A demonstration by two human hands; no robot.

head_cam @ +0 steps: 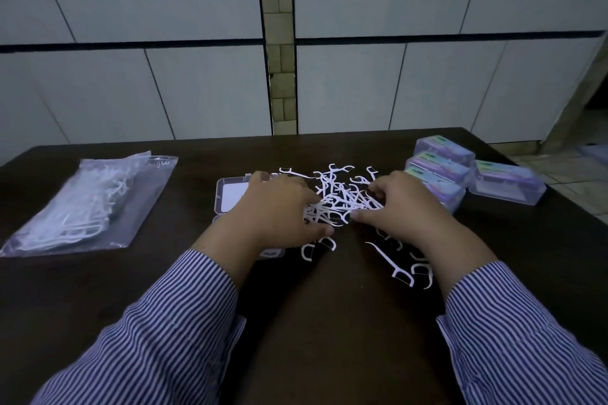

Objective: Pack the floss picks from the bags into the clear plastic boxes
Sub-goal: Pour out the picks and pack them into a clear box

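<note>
Both hands are working a loose pile of white floss picks (342, 197) on the dark table (329, 322): left hand (276, 210) and right hand (398, 204) are pinching picks, beside an open clear plastic box (230, 197)

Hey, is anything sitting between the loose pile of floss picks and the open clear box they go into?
Only the left hand itself: it lies over the near side of the open clear box, which sits just left of the pile of floss picks. No other object shows between them. The right hand works at the pile's right edge.
</note>
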